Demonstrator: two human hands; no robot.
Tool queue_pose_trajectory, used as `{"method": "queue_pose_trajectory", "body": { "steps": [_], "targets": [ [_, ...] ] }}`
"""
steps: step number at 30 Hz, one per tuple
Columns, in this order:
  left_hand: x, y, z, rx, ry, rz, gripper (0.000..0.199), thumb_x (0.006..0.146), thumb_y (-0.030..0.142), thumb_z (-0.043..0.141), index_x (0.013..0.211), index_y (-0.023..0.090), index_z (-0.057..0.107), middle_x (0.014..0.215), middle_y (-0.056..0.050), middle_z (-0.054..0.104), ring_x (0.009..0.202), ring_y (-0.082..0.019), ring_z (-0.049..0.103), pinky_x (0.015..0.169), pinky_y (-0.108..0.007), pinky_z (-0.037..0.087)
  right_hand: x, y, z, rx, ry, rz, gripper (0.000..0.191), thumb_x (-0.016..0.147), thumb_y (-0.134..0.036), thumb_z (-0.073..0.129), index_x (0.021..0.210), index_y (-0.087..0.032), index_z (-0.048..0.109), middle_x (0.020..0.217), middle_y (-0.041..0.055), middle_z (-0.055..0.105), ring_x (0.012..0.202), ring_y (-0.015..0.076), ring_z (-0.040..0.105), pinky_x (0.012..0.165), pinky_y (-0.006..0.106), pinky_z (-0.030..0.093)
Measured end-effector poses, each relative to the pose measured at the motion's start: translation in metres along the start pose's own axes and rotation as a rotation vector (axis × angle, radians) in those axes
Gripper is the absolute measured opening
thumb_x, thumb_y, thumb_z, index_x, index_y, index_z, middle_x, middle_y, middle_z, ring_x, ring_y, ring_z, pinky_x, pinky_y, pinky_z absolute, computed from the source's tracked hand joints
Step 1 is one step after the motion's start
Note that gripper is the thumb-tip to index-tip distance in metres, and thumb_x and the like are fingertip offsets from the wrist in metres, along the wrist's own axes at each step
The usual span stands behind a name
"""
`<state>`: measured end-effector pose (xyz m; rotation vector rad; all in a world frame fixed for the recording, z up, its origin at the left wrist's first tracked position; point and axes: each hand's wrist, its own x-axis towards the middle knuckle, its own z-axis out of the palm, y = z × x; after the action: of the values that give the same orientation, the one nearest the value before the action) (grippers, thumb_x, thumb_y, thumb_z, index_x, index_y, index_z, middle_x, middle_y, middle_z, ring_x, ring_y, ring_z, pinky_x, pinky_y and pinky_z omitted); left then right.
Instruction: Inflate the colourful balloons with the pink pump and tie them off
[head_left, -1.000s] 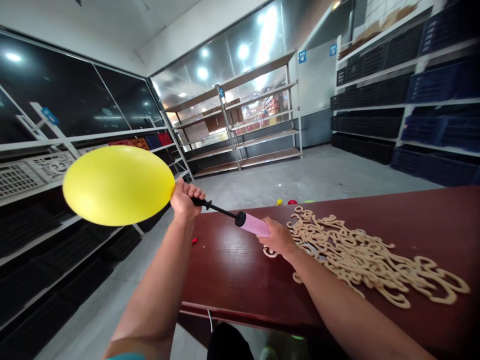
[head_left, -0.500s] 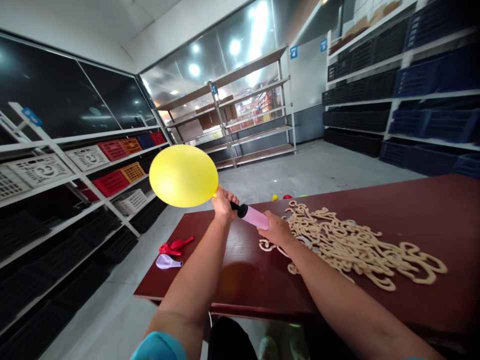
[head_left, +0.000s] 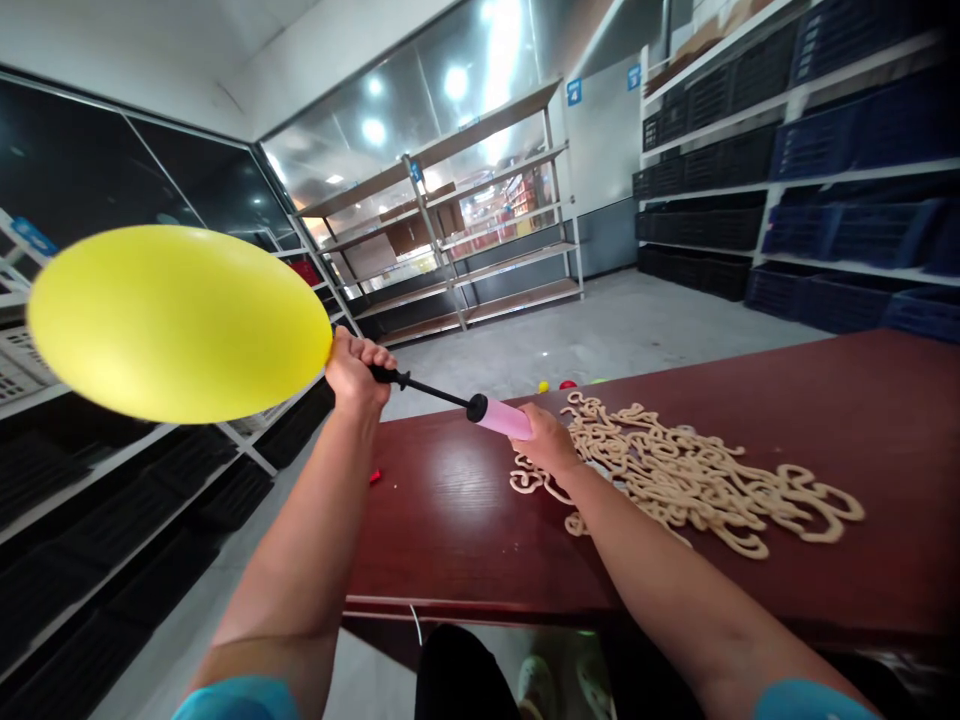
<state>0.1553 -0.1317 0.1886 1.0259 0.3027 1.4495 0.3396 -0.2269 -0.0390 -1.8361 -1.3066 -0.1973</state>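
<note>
A large inflated yellow balloon (head_left: 180, 325) fills the left of the view, its neck at my left hand (head_left: 358, 370). That hand is closed around the balloon's neck and the black end of a hand pump. A thin black rod (head_left: 439, 392) runs from there to the pump's pink barrel (head_left: 502, 416). My right hand (head_left: 547, 440) is wrapped round the barrel's far end, over the dark red table (head_left: 450, 520). Beside it lies a pile of beige, rope-like curled pieces (head_left: 675, 480).
A small red piece (head_left: 376, 477) shows on the table's left part. Behind the table, a yellow ball-like item (head_left: 544, 386) and a red one (head_left: 568, 384) lie on the floor. Metal shelves (head_left: 517, 290) stand at the back, and crates (head_left: 870, 235) fill the right shelves.
My left hand has moved left, drawing a length of black rod out of the pink barrel. The yellow balloon is larger and further left, and now hides part of the left shelves.
</note>
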Motion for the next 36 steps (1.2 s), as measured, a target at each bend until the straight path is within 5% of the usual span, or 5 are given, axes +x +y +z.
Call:
{"method": "queue_pose_trajectory", "body": {
  "steps": [12,16,26,30,36],
  "targets": [
    [-0.043,-0.121,0.001,0.001,0.103,-0.182,0.045,0.075,0.045,0.051,0.056,0.02,0.019,0.042,0.007,0.023,0.034,-0.007,0.03,0.038,-0.022,0.028,-0.002,0.002,-0.003,-0.052,-0.069,0.033,0.038,0.062,-0.028,0.065,0.097,-0.021,0.05,0.09,0.0038,0.059,0.082,0.019,0.055,0.064,0.026,0.036],
    [-0.04,-0.103,-0.003,-0.003,0.117,-0.17,0.043,0.077,0.042,0.049,0.055,0.02,0.019,0.041,0.007,0.024,0.034,-0.007,0.031,0.038,-0.023,0.028,-0.005,-0.003,-0.003,-0.042,-0.063,-0.01,0.037,0.065,-0.029,0.063,0.099,-0.021,0.049,0.091,0.0039,0.059,0.084,0.019,0.055,0.064,0.026,0.036],
    [-0.007,0.004,-0.019,-0.017,0.032,0.002,0.044,0.077,0.037,0.051,0.056,0.02,0.016,0.043,0.007,0.02,0.035,-0.007,0.029,0.038,-0.022,0.026,-0.003,-0.003,-0.001,-0.01,-0.05,-0.034,0.037,0.063,-0.028,0.062,0.098,-0.022,0.05,0.087,0.0041,0.059,0.079,0.0202,0.055,0.062,0.028,0.036],
    [-0.006,-0.018,-0.024,-0.023,0.068,-0.035,0.045,0.078,0.04,0.05,0.056,0.02,0.016,0.043,0.007,0.02,0.035,-0.007,0.028,0.038,-0.022,0.025,-0.005,-0.002,0.001,-0.038,-0.073,-0.021,0.034,0.063,-0.026,0.062,0.094,-0.022,0.05,0.085,0.0044,0.059,0.08,0.0208,0.055,0.063,0.029,0.037],
    [-0.03,-0.092,-0.025,-0.05,0.187,-0.194,0.045,0.076,0.044,0.051,0.057,0.02,0.018,0.044,0.008,0.02,0.035,-0.006,0.028,0.038,-0.022,0.026,-0.008,-0.006,-0.001,-0.108,-0.141,-0.007,0.034,0.064,-0.028,0.063,0.094,-0.021,0.049,0.086,0.0042,0.06,0.08,0.0193,0.055,0.062,0.026,0.033]
  ]
}}
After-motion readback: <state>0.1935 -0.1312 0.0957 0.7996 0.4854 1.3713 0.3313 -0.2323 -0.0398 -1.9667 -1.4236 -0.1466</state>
